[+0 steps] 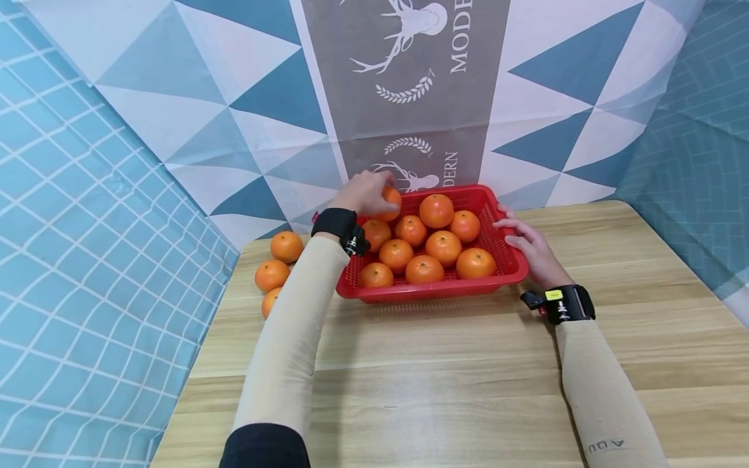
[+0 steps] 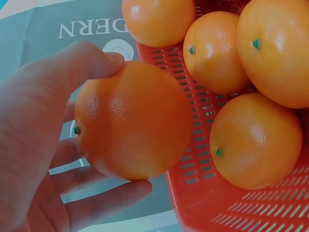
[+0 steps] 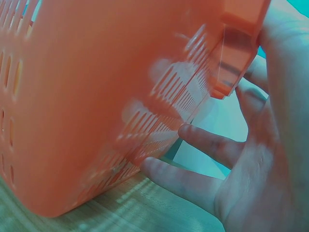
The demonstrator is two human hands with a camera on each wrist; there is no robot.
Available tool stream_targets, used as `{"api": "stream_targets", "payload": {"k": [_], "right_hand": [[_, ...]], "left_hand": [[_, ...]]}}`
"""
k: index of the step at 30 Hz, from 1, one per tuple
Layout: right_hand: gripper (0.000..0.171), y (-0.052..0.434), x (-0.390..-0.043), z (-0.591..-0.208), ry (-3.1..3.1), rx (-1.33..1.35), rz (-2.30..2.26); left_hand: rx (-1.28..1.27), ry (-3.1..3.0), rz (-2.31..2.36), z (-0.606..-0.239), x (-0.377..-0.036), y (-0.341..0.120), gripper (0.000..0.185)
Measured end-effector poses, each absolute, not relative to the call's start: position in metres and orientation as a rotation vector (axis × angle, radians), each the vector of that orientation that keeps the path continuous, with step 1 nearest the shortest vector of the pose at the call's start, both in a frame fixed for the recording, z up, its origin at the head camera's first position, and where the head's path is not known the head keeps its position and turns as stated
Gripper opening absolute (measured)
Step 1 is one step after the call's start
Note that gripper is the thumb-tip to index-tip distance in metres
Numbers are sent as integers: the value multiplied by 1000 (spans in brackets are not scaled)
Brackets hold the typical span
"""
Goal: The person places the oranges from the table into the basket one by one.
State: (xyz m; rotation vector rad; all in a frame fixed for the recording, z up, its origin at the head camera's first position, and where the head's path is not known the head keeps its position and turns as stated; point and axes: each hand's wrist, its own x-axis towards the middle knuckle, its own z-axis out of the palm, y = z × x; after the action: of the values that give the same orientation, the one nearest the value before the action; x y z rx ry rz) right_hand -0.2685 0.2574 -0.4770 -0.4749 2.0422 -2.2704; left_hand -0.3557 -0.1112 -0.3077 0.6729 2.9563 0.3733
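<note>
Holding one orange point(image 1: 391, 198) at the back-left corner of the red basket point(image 1: 497, 273), the left hand point(image 1: 365, 193) had its thumb and fingers curled around the fruit, while the right hand point(image 1: 529, 245) steadied the basket's right side.

In the left wrist view the held orange point(image 2: 133, 121) was round, glossy and finely dimpled with a small green stem nub, sitting above the basket's slotted plastic rim point(image 2: 193, 159) beside other oranges point(image 2: 256, 140). In the right wrist view the right hand's fingers point(image 3: 193, 181) lay loosely spread along the perforated, smooth wall of the basket point(image 3: 87, 96), the thumb on its rim. Nine more oranges point(image 1: 443, 247) filled the basket on the pale wood-grain table point(image 1: 445, 383); three loose oranges point(image 1: 286, 246) lay to its left.
</note>
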Motion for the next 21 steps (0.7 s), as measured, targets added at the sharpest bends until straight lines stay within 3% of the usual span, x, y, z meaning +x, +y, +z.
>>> {"api": "stream_targets", "payload": {"k": [21], "right_hand": [[36,256,-268,-476,2057,-470,-2264]], "left_hand": [[660,2916,337,-326,-359,-104,55]]}}
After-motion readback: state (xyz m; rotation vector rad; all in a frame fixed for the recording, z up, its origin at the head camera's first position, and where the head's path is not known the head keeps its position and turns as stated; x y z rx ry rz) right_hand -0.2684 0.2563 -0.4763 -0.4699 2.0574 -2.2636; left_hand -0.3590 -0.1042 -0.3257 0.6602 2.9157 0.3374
